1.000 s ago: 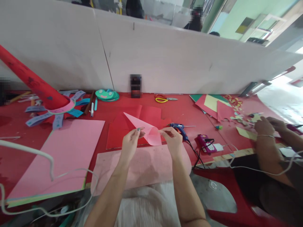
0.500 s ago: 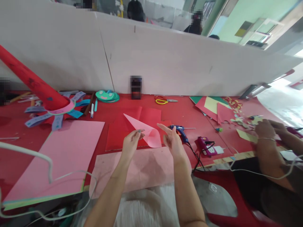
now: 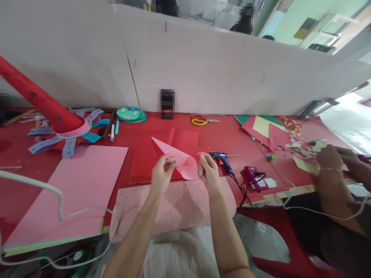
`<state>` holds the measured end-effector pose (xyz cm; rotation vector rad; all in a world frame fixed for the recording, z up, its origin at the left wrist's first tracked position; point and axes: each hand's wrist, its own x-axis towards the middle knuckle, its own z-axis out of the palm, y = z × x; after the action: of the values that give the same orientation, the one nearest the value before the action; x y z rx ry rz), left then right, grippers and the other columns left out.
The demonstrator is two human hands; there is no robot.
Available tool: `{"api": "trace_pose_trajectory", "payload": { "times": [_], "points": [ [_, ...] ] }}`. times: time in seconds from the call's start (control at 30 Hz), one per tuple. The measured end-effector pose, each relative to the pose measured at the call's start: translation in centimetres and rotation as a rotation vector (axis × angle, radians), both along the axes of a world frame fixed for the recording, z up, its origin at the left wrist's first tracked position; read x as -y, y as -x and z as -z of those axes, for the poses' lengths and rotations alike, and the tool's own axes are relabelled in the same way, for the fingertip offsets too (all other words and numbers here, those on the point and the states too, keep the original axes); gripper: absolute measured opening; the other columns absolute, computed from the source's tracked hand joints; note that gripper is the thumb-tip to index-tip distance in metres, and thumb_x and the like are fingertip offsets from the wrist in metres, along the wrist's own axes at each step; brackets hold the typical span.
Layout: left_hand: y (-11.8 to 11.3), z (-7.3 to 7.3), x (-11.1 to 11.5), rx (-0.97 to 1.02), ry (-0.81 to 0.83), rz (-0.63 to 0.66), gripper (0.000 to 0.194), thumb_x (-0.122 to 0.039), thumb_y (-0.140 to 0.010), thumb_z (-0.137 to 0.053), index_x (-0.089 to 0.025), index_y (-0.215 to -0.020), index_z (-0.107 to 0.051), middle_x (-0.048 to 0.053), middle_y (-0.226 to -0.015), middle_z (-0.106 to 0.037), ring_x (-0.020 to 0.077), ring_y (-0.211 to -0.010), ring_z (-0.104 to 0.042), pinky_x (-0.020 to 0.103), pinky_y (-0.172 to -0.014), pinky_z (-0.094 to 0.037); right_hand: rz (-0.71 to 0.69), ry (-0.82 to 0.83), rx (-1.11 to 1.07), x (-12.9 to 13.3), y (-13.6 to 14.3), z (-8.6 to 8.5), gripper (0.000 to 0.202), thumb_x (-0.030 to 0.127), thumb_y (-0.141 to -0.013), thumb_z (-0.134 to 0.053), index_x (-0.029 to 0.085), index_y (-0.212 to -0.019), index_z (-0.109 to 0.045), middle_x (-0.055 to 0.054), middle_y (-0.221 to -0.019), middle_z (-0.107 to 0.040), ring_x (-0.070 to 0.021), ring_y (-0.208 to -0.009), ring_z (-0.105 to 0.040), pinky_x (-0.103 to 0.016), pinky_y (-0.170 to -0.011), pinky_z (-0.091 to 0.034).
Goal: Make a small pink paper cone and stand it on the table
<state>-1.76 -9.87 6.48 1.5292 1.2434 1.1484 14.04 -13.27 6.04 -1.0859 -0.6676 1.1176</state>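
A pink paper cone lies over red sheets on the table, its point to the far left and its wide, curled mouth to the near right. My left hand is at the cone's near side, thumb and forefinger pinched on the paper edge. Beside the mouth, my right hand has its fingers bent inward with the tips together; whatever they may hold is too small to make out. Under the cone is a stack of red card. A blue glue gun lies just beyond my right hand.
Yellow-handled scissors lie behind the cone. To the left are large pink sheets and a tall red cone with paper strips. Right are a magenta power box, coloured paper and a co-worker's hands.
My right hand's fingers, stretched out before, have bent inward near the cone's mouth. My left hand has turned slightly at the cone's edge. The cone has hardly moved.
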Motion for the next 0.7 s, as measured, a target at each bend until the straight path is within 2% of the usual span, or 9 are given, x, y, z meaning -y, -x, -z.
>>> {"api": "trace_pose_trajectory", "payload": {
  "times": [0.03,0.07,0.1,0.17,0.23,0.43,0.57,0.7],
  "points": [
    [0.0,0.0,0.1,-0.015,-0.032,-0.009,0.018,-0.029,-0.081,-0.057,-0.02,-0.096,-0.062,0.0,-0.078,-0.066,0.0141,-0.076,-0.064,0.03,-0.079,-0.05,-0.031,0.001,-0.015,0.0,-0.1,0.0,0.039,0.055,-0.08,-0.055,0.024,-0.102,-0.06,0.007,-0.05,-0.058,-0.0047,-0.027,-0.031,-0.018,-0.029,-0.02],
    [0.0,0.0,0.2,-0.037,-0.065,-0.006,0.018,-0.028,-0.081,-0.057,-0.021,-0.097,-0.062,0.002,-0.084,-0.066,0.0144,-0.079,-0.064,0.029,-0.079,-0.05,-0.07,-0.002,-0.032,0.0,-0.1,-0.1,0.048,0.06,-0.081,-0.048,0.026,-0.114,-0.055,0.002,-0.067,-0.068,-0.0055,-0.031,-0.04,-0.018,-0.03,-0.027],
    [-0.2,-0.1,0.4,-0.064,-0.098,0.013,0.016,-0.028,-0.082,-0.057,-0.021,-0.095,-0.063,0.003,-0.087,-0.066,0.0145,-0.081,-0.063,0.029,-0.079,-0.05,-0.109,-0.007,-0.049,0.0,-0.1,-0.2,0.055,0.064,-0.082,-0.04,0.029,-0.123,-0.05,-0.003,-0.089,-0.071,-0.0067,-0.038,-0.049,-0.019,-0.033,-0.033],
    [-0.7,-0.5,1.1,-0.126,-0.163,0.076,0.012,-0.028,-0.083,-0.057,-0.021,-0.089,-0.065,0.003,-0.089,-0.065,0.0145,-0.081,-0.063,0.029,-0.079,-0.05,-0.169,-0.023,-0.069,0.0,0.1,-0.3,0.061,0.069,-0.083,-0.029,0.033,-0.132,-0.04,-0.007,-0.125,-0.06,-0.01,-0.054,-0.062,-0.022,-0.041,-0.044],
    [-1.3,-0.7,1.7,-0.21,-0.228,0.133,0.012,-0.026,-0.083,-0.059,-0.021,-0.092,-0.066,0.003,-0.091,-0.064,0.0151,-0.084,-0.063,0.029,-0.078,-0.051,-0.191,-0.039,-0.057,0.0,0.5,-0.5,0.062,0.069,-0.083,-0.027,0.036,-0.135,-0.036,-0.007,-0.139,-0.048,-0.012,-0.064,-0.066,-0.023,-0.046,-0.048],
    [-2.4,0.0,2.3,-0.53,-0.467,0.134,0.015,-0.023,-0.079,-0.065,-0.024,-0.094,-0.067,0.004,-0.1,-0.062,0.0183,-0.089,-0.059,0.034,-0.079,-0.049,-0.192,-0.091,-0.071,0.1,1.6,-1.3,0.059,0.065,-0.084,-0.034,0.038,-0.137,-0.035,-0.005,-0.146,-0.039,-0.0176,-0.084,-0.067,-0.029,-0.06,-0.055],
    [-2.2,0.4,1.9,-0.546,-0.606,0.11,0.01,-0.022,-0.079,-0.064,-0.024,-0.089,-0.067,0.005,-0.104,-0.061,0.0194,-0.096,-0.056,0.036,-0.085,-0.046,-0.233,-0.08,-0.089,0.0,1.7,-1.0,0.057,0.065,-0.085,-0.034,0.041,-0.136,-0.035,-0.003,-0.145,-0.04,-0.0205,-0.092,-0.066,-0.032,-0.066,-0.055],
    [-1.9,0.1,1.7,-0.549,-0.686,0.111,0.007,-0.018,-0.081,-0.061,-0.022,-0.079,-0.066,0.004,-0.1,-0.062,0.0195,-0.096,-0.056,0.037,-0.088,-0.044,-0.265,-0.045,-0.034,0.0,2.1,-0.4,0.057,0.065,-0.085,-0.031,0.042,-0.137,-0.034,-0.003,-0.145,-0.04,-0.0186,-0.087,-0.066,-0.031,-0.065,-0.054]
  ]
}}
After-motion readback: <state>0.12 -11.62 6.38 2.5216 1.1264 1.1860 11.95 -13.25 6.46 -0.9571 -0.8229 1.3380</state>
